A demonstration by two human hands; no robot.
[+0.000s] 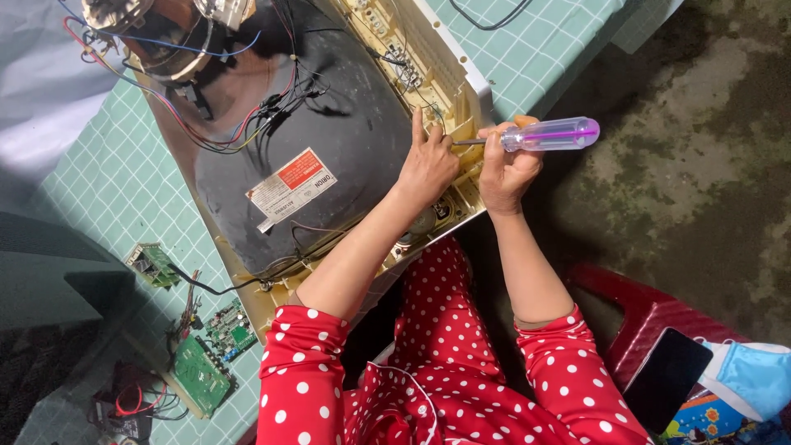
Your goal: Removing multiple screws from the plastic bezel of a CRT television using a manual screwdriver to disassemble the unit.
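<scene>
From the head view, looking down, my right hand [504, 169] is in the middle right of the frame, and its fingers are closed around the screwdriver [544, 135] with the clear purple handle. The handle points to the right and the thin metal shaft goes left, toward the cream plastic frame [461, 99] that runs around the big dark picture tube [329, 140]. My left hand [427, 165] lies just beside it, flat on the edge of the tube. Its fingers are loosely spread and grip nothing, and one finger points up along the frame near the tip of the shaft. The tip itself is hidden between my two hands, so I cannot tell if it sits in a screw or not.

I judge that the step here is work on a fastener at this corner of the frame. To do it well, I think the shaft should be in one straight line with the fastener, with firm pressure into it, so that the tip does not slip. The left hand should hold the set quiet, but its fingers should be out of the way of the tip. The red and blue wires [222, 136] are well apart, at the upper left, so they should not catch.

On the green checked surface [124, 189], at the lower left of the frame, lie the green circuit boards [202, 367].
</scene>
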